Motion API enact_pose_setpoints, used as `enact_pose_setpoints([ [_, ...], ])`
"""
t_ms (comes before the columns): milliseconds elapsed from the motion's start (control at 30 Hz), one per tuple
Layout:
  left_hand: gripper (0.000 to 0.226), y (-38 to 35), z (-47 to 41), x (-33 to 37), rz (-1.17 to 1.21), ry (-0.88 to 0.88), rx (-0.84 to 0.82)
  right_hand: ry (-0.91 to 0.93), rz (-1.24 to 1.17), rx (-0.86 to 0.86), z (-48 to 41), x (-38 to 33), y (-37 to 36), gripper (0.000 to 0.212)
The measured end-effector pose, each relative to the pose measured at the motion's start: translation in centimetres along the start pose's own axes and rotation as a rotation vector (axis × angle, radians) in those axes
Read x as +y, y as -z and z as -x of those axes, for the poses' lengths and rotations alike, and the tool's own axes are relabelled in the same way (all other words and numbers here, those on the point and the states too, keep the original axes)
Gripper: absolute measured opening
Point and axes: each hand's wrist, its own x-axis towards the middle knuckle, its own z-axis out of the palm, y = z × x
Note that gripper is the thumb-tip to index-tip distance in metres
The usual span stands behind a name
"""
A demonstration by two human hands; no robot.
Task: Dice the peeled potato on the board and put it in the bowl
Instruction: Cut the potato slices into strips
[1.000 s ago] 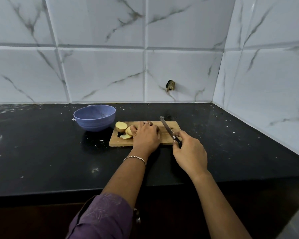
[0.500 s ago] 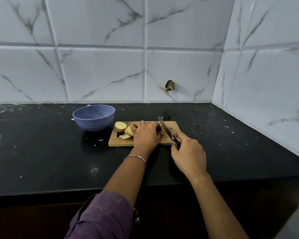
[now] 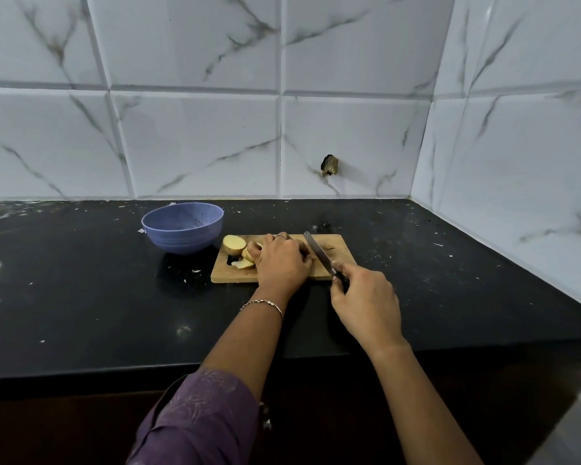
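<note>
A small wooden board [image 3: 336, 245] lies on the black counter. On its left end sit several pale potato slices [image 3: 234, 245]. My left hand [image 3: 282, 263] lies curled over the potato piece in the board's middle and hides it. My right hand [image 3: 366, 305] grips the dark handle of a knife [image 3: 317, 253], whose blade points away over the board, just right of my left fingers. A blue bowl [image 3: 183, 228] stands left of the board, empty as far as I can see.
The black counter [image 3: 81, 297] runs to a white marble-tiled wall behind and a side wall on the right. White specks dot the counter. Its front edge lies near my forearms.
My right hand and the knife have shifted slightly left, towards my left hand. My left hand keeps its place on the potato.
</note>
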Motion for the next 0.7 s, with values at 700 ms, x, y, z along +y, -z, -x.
enact_pose_setpoints([
  [700,0.022,-0.1,-0.1,0.1,0.079,0.031,-0.024,0.162,0.182,-0.029,-0.5,-0.9,-0.9,0.017],
])
